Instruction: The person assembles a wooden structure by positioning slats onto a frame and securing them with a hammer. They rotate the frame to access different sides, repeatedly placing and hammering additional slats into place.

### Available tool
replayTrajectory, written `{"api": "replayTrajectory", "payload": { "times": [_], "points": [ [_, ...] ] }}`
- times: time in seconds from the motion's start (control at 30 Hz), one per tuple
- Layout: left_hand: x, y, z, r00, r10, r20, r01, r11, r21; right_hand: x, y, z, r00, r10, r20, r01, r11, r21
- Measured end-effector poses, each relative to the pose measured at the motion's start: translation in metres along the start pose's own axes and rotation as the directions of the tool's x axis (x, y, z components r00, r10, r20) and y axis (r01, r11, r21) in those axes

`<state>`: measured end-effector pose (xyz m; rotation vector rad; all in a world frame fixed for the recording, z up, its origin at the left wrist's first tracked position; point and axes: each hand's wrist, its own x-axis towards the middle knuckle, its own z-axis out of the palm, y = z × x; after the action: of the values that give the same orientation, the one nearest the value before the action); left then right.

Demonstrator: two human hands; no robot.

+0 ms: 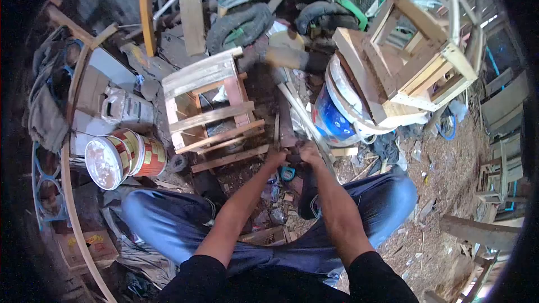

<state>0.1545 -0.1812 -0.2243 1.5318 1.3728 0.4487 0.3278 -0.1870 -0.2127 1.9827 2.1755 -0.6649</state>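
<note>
Between my bent knees, my left hand (pixel 276 158) and my right hand (pixel 307 152) are close together at the middle of the view. Both have their fingers curled around something dark and small, which I cannot make out. A thin wooden strip (pixel 277 129) stands just above my left hand. Beyond the hands, a long dark piece (pixel 285 115) runs away from me, with a pale bar (pixel 297 104) beside it. A teal round object (pixel 288 173) lies on the ground just below the hands. To the left is a small wooden frame (pixel 210 116) with slats.
Stacked paint buckets (pixel 149 156) and a grey container (pixel 128 106) stand at the left. A blue and white bucket (pixel 331 109) at the right bears a wooden frame (pixel 415 73). Tyres (pixel 238 27) lie at the back, and a cardboard box (pixel 87 249) sits at lower left.
</note>
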Motion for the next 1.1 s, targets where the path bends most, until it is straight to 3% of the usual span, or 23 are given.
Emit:
{"api": "replayTrajectory", "payload": {
  "times": [0.07,0.1,0.13,0.17,0.2,0.23,0.27,0.37,0.4,0.43,0.5,0.57,0.63,0.67,0.7,0.77,0.8,0.83,0.87,0.9,0.97,1.03,1.1],
  "points": [
    [0.015,0.018,-0.022,0.949,-0.121,0.293,0.078,0.985,0.154,0.012,0.004,-0.008,0.995,0.068,-0.073,-0.057,0.987,0.148],
    [0.013,0.044,-0.036,0.958,-0.099,0.271,0.058,0.986,0.156,0.023,0.01,-0.011,0.989,0.1,-0.104,-0.075,0.972,0.223],
    [0.002,0.08,-0.047,0.961,-0.25,0.118,0.267,0.95,-0.16,0.043,0.029,-0.005,1.0,0.007,0.02,-0.01,0.988,0.153],
    [-0.007,0.102,-0.056,0.902,-0.431,0.028,0.389,0.782,-0.486,0.013,-0.003,-0.051,0.992,0.091,-0.085,-0.066,0.963,0.26],
    [0.02,0.074,-0.05,0.973,-0.23,0.022,0.208,0.829,-0.519,-0.022,-0.042,-0.106,0.966,0.175,-0.191,-0.093,0.922,0.377],
    [0.004,0.105,-0.072,0.975,-0.223,0.006,0.194,0.831,-0.522,-0.059,-0.082,-0.164,0.922,0.255,-0.291,-0.086,0.869,0.487],
    [-0.03,0.164,-0.107,0.969,-0.246,0.029,0.226,0.834,-0.504,-0.037,-0.073,-0.129,0.81,0.195,-0.554,-0.08,0.971,0.225],
    [-0.047,0.22,-0.15,0.981,-0.188,0.053,0.188,0.834,-0.519,-0.092,-0.127,-0.202,0.85,0.051,-0.523,0.064,0.978,0.199],
    [-0.043,0.226,-0.161,0.99,-0.121,0.066,0.138,0.835,-0.533,-0.102,-0.141,-0.213,0.755,0.005,-0.656,0.145,0.974,0.175],
    [-0.032,0.227,-0.172,0.992,-0.118,0.045,0.124,0.833,-0.539,-0.112,-0.149,-0.229,0.75,-0.015,-0.661,0.163,0.973,0.163],
    [-0.025,0.227,-0.188,0.981,0.046,0.186,0.011,0.956,-0.294,-0.134,-0.159,-0.241,0.724,-0.122,-0.679,0.244,0.966,0.087],
    [-0.031,0.228,-0.2,0.959,0.148,0.242,-0.089,0.967,-0.238,-0.125,-0.148,-0.221,0.718,-0.109,-0.688,0.247,0.963,0.105],
    [-0.015,0.216,-0.208,0.885,0.383,0.267,-0.45,0.849,0.275,-0.112,-0.128,-0.198,0.71,0.091,-0.698,0.265,0.884,0.385],
    [-0.011,0.207,-0.214,0.899,0.4,0.177,-0.437,0.82,0.37,-0.105,-0.122,-0.191,0.69,0.306,-0.656,0.176,0.807,0.563],
    [-0.012,0.196,-0.222,0.903,0.391,0.176,-0.429,0.822,0.375,-0.139,-0.147,-0.232,0.695,0.361,-0.622,0.151,0.773,0.617],
    [-0.015,0.173,-0.241,0.895,0.395,-0.206,-0.267,0.846,0.462,-0.142,-0.143,-0.23,0.625,0.43,-0.652,0.349,0.593,0.726],
    [-0.02,0.164,-0.249,0.898,0.392,-0.2,-0.263,0.843,0.47,-0.141,-0.138,-0.221,0.576,0.348,-0.74,0.4,0.67,0.625],
    [-0.025,0.154,-0.255,0.906,0.376,-0.197,-0.175,0.754,0.633,-0.146,-0.142,-0.221,0.574,0.355,-0.738,0.399,0.666,0.631],
    [-0.028,0.147,-0.26,0.911,0.361,-0.198,-0.084,0.634,0.769,-0.151,-0.15,-0.222,0.637,0.296,-0.712,0.394,0.668,0.631],
    [-0.03,0.137,-0.264,0.913,0.359,-0.192,-0.086,0.632,0.77,-0.155,-0.159,-0.224,0.697,0.234,-0.678,0.387,0.673,0.631],
    [-0.035,0.115,-0.266,0.915,0.396,-0.075,-0.207,0.622,0.755,-0.163,-0.187,-0.229,0.632,0.28,-0.723,0.341,0.737,0.583],
    [-0.039,0.112,-0.263,0.936,0.338,-0.102,-0.178,0.703,0.688,-0.159,-0.187,-0.206,0.762,0.357,-0.541,0.265,0.59,0.763],
    [-0.017,0.079,-0.26,0.868,0.488,-0.087,-0.259,0.596,0.76,-0.147,-0.178,-0.174,0.758,0.326,-0.565,0.33,0.555,0.764]
  ]
}}
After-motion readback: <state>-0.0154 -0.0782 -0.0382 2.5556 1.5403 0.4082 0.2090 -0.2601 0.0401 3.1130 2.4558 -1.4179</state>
